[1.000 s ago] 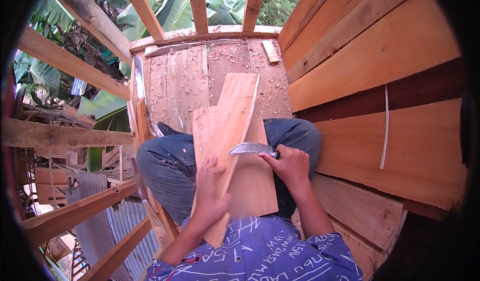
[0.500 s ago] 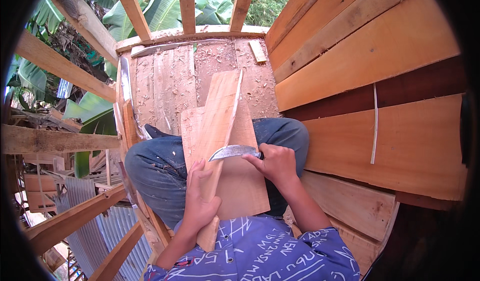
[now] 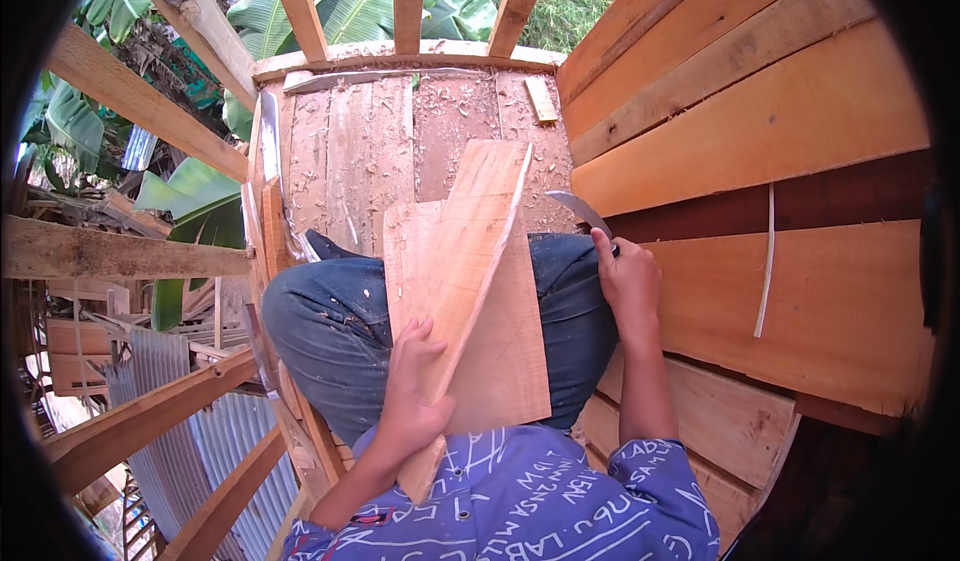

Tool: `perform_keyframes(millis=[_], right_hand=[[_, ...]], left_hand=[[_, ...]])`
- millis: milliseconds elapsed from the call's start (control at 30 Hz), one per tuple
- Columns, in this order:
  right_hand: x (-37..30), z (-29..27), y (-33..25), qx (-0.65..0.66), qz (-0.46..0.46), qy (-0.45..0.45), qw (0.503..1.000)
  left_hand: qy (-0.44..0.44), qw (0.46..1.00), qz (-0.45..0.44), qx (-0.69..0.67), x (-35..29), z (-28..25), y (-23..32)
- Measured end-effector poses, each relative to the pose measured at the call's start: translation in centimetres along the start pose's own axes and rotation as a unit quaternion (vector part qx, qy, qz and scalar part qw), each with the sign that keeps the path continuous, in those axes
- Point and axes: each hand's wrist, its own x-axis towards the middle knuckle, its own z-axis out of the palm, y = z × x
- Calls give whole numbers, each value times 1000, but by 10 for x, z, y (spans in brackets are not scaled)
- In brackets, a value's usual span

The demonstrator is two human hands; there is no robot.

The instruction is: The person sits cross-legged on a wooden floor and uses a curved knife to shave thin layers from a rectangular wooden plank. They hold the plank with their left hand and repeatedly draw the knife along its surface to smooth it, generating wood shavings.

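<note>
My left hand is closed around the lower part of a long, narrow wooden plank, which slants up and to the right, its near end against my shirt. Beneath it, a wider flat board lies across my lap. My right hand grips the dark handle of a curved knife above my right knee. The blade points up and left, apart from the plank. The plank's right edge looks pale and freshly cut.
Wood shavings and a small wood offcut lie on the plank floor ahead. Wide boards form a wall on my right, with a thin pale strip against it. Slatted wooden rails stand on my left, with corrugated metal sheets beyond.
The knife in my right hand has moved from the plank's edge up and to the right, away from the wood. My left hand keeps its hold on the plank. The whole view has shifted slightly.
</note>
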Motion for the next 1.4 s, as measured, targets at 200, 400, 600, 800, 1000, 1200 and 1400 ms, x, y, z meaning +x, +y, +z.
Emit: perform_keyframes(millis=[200, 400, 600, 800, 1000, 1200, 1400], right_hand=[[-48, -1, -31, 30, -139, -78, 987], [-23, 5, -24, 5, -139, -41, 989], [-19, 9, -30, -4, -147, -63, 987], [-23, 2, -30, -15, -152, -77, 985], [-42, -5, -37, 35, -240, -114, 964], [-33, 3, -30, 5, -168, -117, 979], [-14, 7, -18, -8, -115, -112, 987]], left_hand=[[19, 999, -5, -33, 4, 1, 1], [-19, 999, -6, 26, 4, -3, 4], [-15, 998, 12, 58, 6, 1, 2], [-13, 998, 15, 55, 5, 1, 1], [-26, 999, -2, 33, 7, 0, 6], [-12, 997, 15, 76, 9, 5, 3], [-3, 993, 25, 115, 9, 10, 3]])
